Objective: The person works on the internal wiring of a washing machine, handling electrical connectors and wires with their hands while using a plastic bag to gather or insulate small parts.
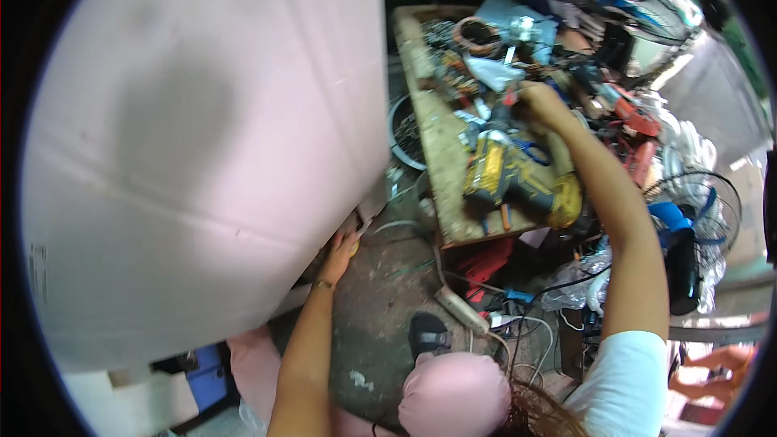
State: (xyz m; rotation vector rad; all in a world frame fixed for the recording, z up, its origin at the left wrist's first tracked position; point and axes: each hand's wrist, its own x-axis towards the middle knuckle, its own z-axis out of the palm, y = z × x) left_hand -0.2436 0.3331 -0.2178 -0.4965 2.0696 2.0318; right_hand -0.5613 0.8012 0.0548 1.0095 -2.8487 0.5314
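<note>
My left hand [343,251] is at the lower edge of a large, pale, smooth panel [202,146]. Its fingers are closed around something small with a yellowish part, too blurred to name. Stretched to the far right, my right hand [541,103] is over the cluttered wooden worktop [449,210], among small parts and a clear plastic bag [494,73]. Its fingertips are hard to make out, next to a small red piece. Just nearer than that hand lie a yellow and black cordless drill [490,166] and blue-handled scissors [534,152].
A bucket of small parts [409,133] stands left of the worktop. Tools and cables crowd its right, with a fan [631,4] behind. On the floor are a power strip [461,310] and cords. My pink-clad knee [453,396] is at the bottom.
</note>
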